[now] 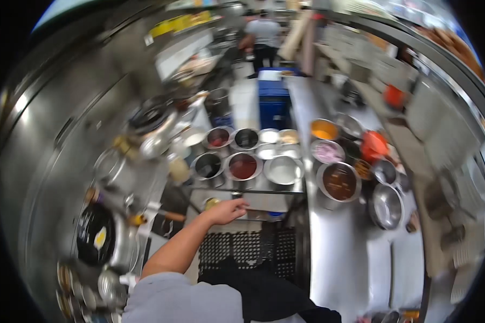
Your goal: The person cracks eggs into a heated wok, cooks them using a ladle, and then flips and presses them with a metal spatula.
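Observation:
My left hand (227,211) reaches out from the lower left, palm down, in front of the rack of pots. Its fingers are loosely stretched and slightly apart, with nothing visible in them. Just beyond it stand a pot of red sauce (243,166), a pot with dark contents (208,165) and a pot with pale contents (283,170). A wooden handle (172,215) lies to the left of the hand. My right hand does not show.
On the left, a black pan (86,234) holds an egg (100,237). Bowls and a brown sauce pot (338,182) stand on the right steel counter (339,258). A perforated black mat (215,250) covers the floor. Beyond a blue bin (274,105) stands another person (263,35).

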Demonstrator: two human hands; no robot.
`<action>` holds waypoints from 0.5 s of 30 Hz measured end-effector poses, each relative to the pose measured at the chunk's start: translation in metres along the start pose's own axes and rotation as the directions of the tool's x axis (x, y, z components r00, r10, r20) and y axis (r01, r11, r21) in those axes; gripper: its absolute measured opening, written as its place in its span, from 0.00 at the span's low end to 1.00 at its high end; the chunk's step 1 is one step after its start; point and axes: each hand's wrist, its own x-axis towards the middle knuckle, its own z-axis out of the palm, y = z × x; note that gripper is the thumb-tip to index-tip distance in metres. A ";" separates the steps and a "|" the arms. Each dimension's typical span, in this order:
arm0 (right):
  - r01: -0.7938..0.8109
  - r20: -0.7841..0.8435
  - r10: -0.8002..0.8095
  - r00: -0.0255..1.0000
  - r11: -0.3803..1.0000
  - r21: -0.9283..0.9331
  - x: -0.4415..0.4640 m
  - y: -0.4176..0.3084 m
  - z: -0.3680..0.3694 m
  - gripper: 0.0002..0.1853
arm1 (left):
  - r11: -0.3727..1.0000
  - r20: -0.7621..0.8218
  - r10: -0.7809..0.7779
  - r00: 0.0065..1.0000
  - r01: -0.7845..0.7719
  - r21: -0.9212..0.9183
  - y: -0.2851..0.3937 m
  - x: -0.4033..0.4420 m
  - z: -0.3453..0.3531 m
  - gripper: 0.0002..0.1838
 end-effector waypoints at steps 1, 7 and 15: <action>0.016 -0.020 -0.018 1.000 0.997 -0.075 0.056 0.016 0.024 0.31 | 0.997 -0.063 -0.008 0.998 0.003 -0.080 -0.035 -0.021 -0.009 0.20; 0.214 0.397 0.052 0.917 0.774 -0.596 0.259 0.135 0.328 0.22 | 0.920 -0.361 -0.230 0.904 0.081 -0.382 -0.193 -0.211 -0.064 0.22; 0.860 0.871 0.419 0.255 0.313 -0.403 0.287 0.492 0.709 0.37 | 0.618 -0.500 -0.671 0.547 0.040 -0.785 -0.269 -0.452 -0.055 0.23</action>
